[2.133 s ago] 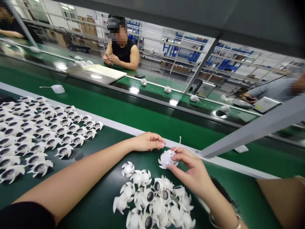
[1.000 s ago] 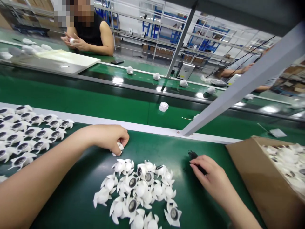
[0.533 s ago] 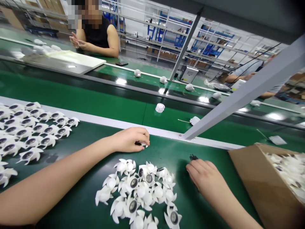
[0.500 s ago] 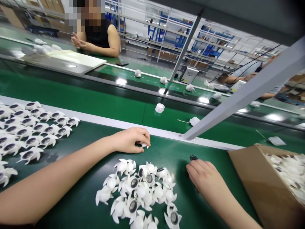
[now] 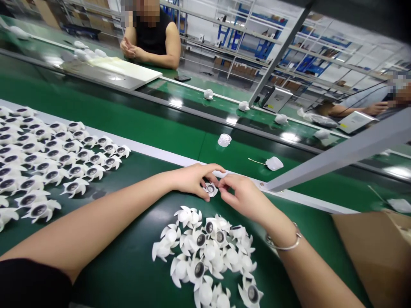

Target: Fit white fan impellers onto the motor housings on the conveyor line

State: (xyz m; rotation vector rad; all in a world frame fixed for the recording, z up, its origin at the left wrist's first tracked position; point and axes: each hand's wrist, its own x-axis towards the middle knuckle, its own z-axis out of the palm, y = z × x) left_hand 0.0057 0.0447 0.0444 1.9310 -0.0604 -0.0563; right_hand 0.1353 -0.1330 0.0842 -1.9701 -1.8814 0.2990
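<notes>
Between my hands sits a small white plastic impeller (image 5: 210, 189) with curved blades and a dark round centre. My left hand (image 5: 192, 180) grips it from the left, and the fingertips of my right hand (image 5: 241, 194) pinch it from the right. Just below them, a loose heap of similar impellers (image 5: 205, 256) lies on the dark green belt (image 5: 135, 273). Further left, many more stand in close rows (image 5: 54, 167), dark centres facing up.
A white rail (image 5: 154, 152) runs behind my hands, and a grey strut (image 5: 340, 154) crosses above it at the right. Beyond lie a clear round cap (image 5: 224, 140) and a white wired piece (image 5: 274, 163). A cardboard box (image 5: 375, 256) stands at lower right. Seated people work across the belts.
My hands have come together at the middle, with the right moving left from the dark scraps near the box. The impeller is now held between them. The view has swung, leaving the box lower right.
</notes>
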